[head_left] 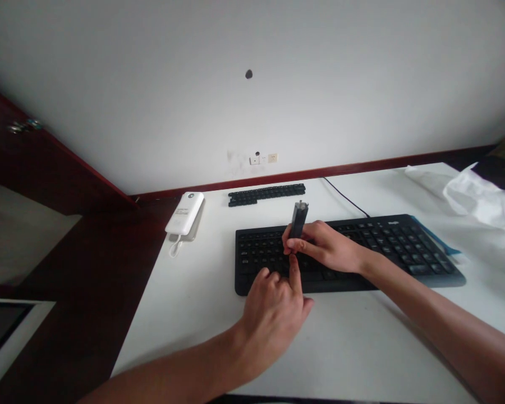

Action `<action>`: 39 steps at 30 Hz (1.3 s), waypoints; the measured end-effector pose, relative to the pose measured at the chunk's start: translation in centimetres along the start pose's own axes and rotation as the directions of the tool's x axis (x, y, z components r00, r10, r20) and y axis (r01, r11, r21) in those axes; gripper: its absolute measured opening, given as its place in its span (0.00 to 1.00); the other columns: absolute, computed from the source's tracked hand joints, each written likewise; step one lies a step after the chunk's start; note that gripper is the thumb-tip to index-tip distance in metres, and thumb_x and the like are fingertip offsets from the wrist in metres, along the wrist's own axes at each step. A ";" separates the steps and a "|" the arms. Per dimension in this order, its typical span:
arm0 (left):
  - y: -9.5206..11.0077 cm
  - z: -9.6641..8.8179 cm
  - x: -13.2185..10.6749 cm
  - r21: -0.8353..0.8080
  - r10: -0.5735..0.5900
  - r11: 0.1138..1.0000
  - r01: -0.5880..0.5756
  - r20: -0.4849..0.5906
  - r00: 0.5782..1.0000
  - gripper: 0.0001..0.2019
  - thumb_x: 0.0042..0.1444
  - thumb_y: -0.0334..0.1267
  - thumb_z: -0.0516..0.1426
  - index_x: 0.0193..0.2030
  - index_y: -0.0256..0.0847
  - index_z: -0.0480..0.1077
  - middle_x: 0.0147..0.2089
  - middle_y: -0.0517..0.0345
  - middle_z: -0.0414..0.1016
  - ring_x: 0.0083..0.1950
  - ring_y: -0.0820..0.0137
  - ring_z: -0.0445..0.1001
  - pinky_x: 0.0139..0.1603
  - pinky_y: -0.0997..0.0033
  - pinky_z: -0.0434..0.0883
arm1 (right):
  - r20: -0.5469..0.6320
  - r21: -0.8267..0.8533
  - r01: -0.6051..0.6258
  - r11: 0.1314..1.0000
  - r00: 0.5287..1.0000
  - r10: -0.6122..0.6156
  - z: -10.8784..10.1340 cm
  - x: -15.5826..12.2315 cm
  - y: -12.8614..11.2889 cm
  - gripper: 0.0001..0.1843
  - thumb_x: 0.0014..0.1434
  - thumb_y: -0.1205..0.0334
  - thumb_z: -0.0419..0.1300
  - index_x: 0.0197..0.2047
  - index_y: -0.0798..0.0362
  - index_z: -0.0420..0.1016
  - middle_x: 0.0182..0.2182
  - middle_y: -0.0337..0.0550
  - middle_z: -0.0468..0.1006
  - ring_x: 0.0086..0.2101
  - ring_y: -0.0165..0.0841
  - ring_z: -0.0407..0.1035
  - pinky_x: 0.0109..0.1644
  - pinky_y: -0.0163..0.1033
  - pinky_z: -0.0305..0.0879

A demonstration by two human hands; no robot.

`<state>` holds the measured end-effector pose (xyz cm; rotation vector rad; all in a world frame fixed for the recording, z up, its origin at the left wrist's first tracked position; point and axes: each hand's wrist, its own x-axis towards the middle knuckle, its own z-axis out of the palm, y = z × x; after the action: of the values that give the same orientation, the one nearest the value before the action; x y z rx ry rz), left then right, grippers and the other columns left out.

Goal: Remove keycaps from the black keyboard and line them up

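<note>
A black keyboard (404, 247) lies across the white table. Over its left-centre part, my right hand (324, 244) is closed around a dark, slim tool with a metallic top end (299, 216), held nearly upright. The tool's lower end is hidden by my fingers, so its exact kind does not show. My left hand (275, 306) comes from the front edge. Its index finger is stretched out and touches the keys just below the tool, thumb apart, other fingers curled and holding nothing. Behind the keyboard sit black keycaps (267, 194) lined up in rows.
A white power bank (186, 213) with a looped cable (175, 247) rests at the table's left edge. Crumpled white plastic (480, 196) covers the right side, near a blue piece (437, 238) behind the keyboard. The keyboard's cord (345, 196) runs toward the back edge and wall.
</note>
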<state>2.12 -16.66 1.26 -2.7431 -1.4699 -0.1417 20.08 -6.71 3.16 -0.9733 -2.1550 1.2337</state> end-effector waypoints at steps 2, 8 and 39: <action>-0.1 0.1 0.1 -0.002 -0.006 1.000 0.006 0.005 1.000 0.38 0.60 0.50 0.64 0.68 0.23 0.63 0.31 0.50 0.80 0.33 0.63 0.78 0.45 0.61 0.72 | -0.002 -0.043 0.002 0.999 1.000 -0.002 0.0 -0.1 -0.3 0.17 0.71 0.49 0.56 0.44 0.53 0.79 0.37 0.44 0.83 0.37 0.37 0.77 0.42 0.39 0.71; -0.3 0.6 0.0 0.006 -0.015 1.000 0.015 0.006 1.000 0.39 0.61 0.51 0.63 0.71 0.25 0.60 0.31 0.50 0.80 0.32 0.63 0.78 0.45 0.61 0.72 | 0.028 -0.017 -0.006 1.000 1.000 0.007 -0.5 -0.2 -0.1 0.18 0.71 0.47 0.57 0.45 0.52 0.79 0.37 0.44 0.84 0.37 0.38 0.77 0.41 0.39 0.70; -0.5 0.2 0.1 0.036 -0.014 0.999 0.012 0.045 0.999 0.38 0.61 0.49 0.64 0.71 0.27 0.61 0.30 0.51 0.79 0.31 0.64 0.78 0.43 0.63 0.73 | 0.135 0.136 0.020 0.990 0.990 -0.038 -2.0 -0.4 0.1 0.19 0.69 0.46 0.59 0.48 0.54 0.80 0.41 0.47 0.83 0.40 0.38 0.75 0.44 0.41 0.71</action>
<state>1.80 -16.33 1.03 -2.7267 -1.4860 -0.0542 21.76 -5.94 3.98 -0.8194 -2.1477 1.4493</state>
